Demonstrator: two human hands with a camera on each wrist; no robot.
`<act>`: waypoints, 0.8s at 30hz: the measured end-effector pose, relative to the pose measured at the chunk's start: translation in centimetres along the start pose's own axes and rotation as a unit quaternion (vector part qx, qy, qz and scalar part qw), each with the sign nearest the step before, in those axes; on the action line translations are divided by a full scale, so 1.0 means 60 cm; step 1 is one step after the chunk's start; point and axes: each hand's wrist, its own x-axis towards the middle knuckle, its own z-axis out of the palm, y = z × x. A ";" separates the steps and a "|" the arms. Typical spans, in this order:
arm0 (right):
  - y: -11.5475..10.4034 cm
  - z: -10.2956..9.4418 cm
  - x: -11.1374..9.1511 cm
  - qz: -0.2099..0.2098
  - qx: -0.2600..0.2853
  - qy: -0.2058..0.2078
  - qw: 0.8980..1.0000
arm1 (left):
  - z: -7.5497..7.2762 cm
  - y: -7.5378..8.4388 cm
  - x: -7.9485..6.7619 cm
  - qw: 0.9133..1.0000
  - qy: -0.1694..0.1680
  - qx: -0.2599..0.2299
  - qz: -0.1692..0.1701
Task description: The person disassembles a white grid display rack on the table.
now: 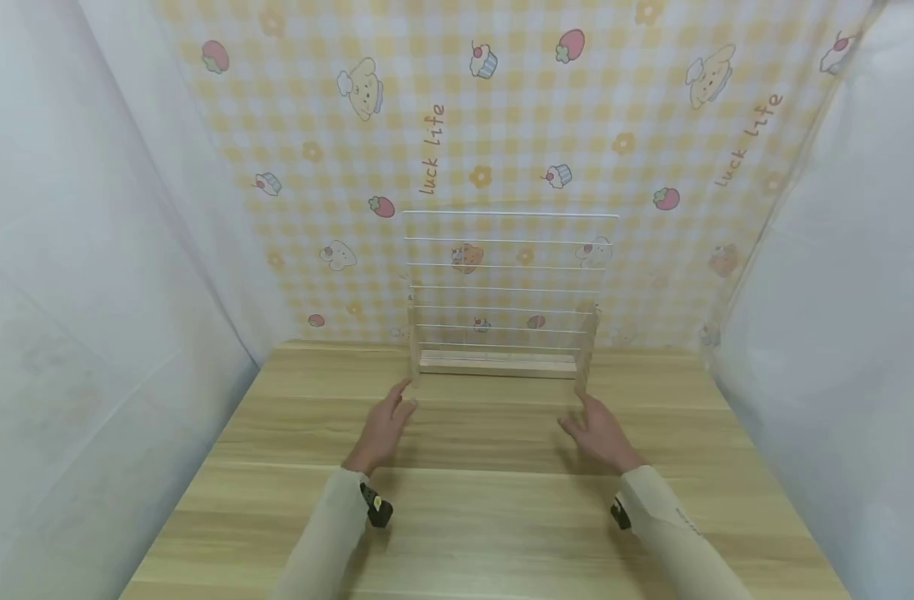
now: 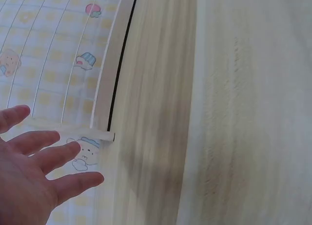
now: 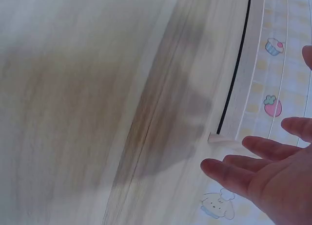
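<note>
the biggest thing before me is a yellow-and-white checked cloth (image 1: 516, 125), which rises behind the work. below it spreads the pale wood-grain bench (image 1: 457, 517), with darker bands running across it. a white sheet (image 1: 74, 275) hangs along my left and another white sheet (image 1: 831, 317) along my right. the rack (image 1: 497, 365), pale wood with thin white rods, stands upright at the far side of the bench, about midway across and in front of the cloth; its rods run level from side to side one above another, its wooden board lies low between the two end posts, and a black line shows along the board's lower edge. my cream sleeves (image 1: 317, 537) reach in from the near edge, one on each side. my left hand (image 1: 382, 432) is near the foot of the rack's left post, fingers apart and slightly bent, nothing in them; my right hand (image 1: 602, 435) mirrors it near the foot of the right post, its fingers also apart and free. i cannot tell whether any fingertip touches the wood. a small black device (image 1: 379, 508) sits at each wrist. smaller again are the cloth's printed cupcakes (image 1: 483, 61) and pink strawberries (image 1: 570, 45).
</note>
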 end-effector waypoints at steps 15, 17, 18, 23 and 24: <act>0.021 -0.069 0.032 0.037 -0.004 -0.006 0.999 | -0.059 0.014 0.055 0.997 0.000 0.077 0.024; 0.020 -0.088 0.038 0.030 -0.014 -0.011 0.999 | -0.070 0.023 0.067 0.995 -0.009 0.092 0.022; 0.020 -0.098 0.043 0.026 -0.023 -0.012 0.999 | -0.076 0.029 0.073 0.995 -0.015 0.100 0.021; -0.003 -0.160 0.077 0.013 -0.047 -0.015 0.999 | -0.116 0.057 0.116 0.987 -0.035 0.156 0.036; -0.011 -0.172 0.086 0.010 -0.051 -0.010 0.999 | -0.124 0.062 0.126 0.985 -0.034 0.165 0.040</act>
